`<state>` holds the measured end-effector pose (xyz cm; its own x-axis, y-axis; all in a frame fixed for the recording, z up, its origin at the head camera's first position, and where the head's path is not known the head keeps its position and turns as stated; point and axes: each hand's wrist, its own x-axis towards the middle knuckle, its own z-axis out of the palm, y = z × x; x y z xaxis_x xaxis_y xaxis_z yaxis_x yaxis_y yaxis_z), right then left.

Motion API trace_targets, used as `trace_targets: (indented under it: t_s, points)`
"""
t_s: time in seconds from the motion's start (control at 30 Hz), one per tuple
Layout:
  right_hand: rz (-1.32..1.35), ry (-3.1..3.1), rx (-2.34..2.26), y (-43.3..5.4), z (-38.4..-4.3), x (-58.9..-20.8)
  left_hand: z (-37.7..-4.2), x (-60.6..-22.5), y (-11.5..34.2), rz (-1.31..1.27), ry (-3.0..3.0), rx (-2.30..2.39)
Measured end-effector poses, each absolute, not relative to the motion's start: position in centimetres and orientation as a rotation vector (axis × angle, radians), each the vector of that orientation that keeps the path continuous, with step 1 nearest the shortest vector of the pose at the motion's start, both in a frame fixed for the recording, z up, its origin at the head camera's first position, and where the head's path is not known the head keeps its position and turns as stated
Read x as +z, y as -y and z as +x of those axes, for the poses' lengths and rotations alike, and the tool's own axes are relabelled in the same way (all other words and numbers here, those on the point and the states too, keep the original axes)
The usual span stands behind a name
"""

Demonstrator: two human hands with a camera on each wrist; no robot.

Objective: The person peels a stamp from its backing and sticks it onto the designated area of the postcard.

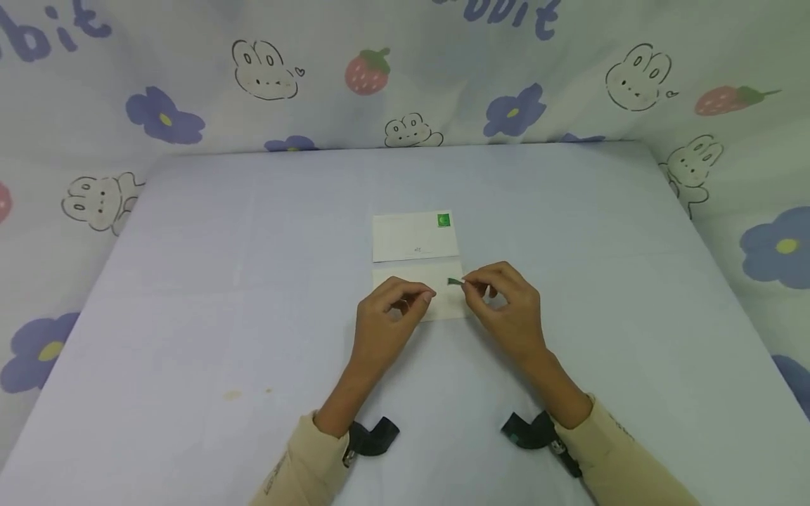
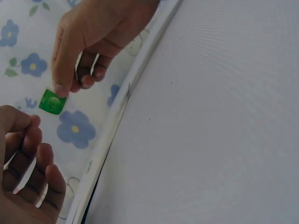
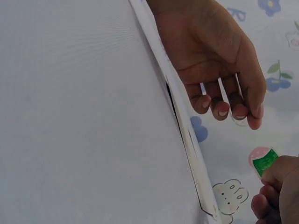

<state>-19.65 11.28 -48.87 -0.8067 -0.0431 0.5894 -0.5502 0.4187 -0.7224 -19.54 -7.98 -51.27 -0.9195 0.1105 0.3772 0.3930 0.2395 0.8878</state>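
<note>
A small green stamp (image 1: 453,282) is pinched at its edge between the thumb and forefinger of my right hand (image 1: 506,302). Its printed green face shows in the left wrist view, just below the right fingertips. Opposite it, my left hand (image 1: 389,316) has thumb and forefinger tips close together, with nothing visible between them; its other fingers are loosely bent. Both hands hover over a blank cream-white envelope-like paper (image 1: 436,308), whose lower left the left hand hides. Directly behind it lies a white envelope (image 1: 405,235) bearing a green stamp at its top right corner.
A white-covered table (image 1: 190,281) spreads around the papers. Behind it hangs a cloth (image 1: 329,77) printed with rabbits, flowers and strawberries. Black wrist-worn devices (image 1: 373,437) stick out beside both beige sleeves (image 1: 304,464).
</note>
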Motion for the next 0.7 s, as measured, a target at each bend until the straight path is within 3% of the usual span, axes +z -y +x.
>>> trace_targets:
  t_s: [0.3,0.7]
  points:
    - [0.486,2.187,1.381,-11.5,-19.5,-49.1,-19.7,-51.2,8.4,-0.464,2.276,-1.672]
    - [0.428,2.26,1.43,-11.9,-19.9,-48.1,-19.5,-47.6,8.9,-0.393,2.281,-1.6]
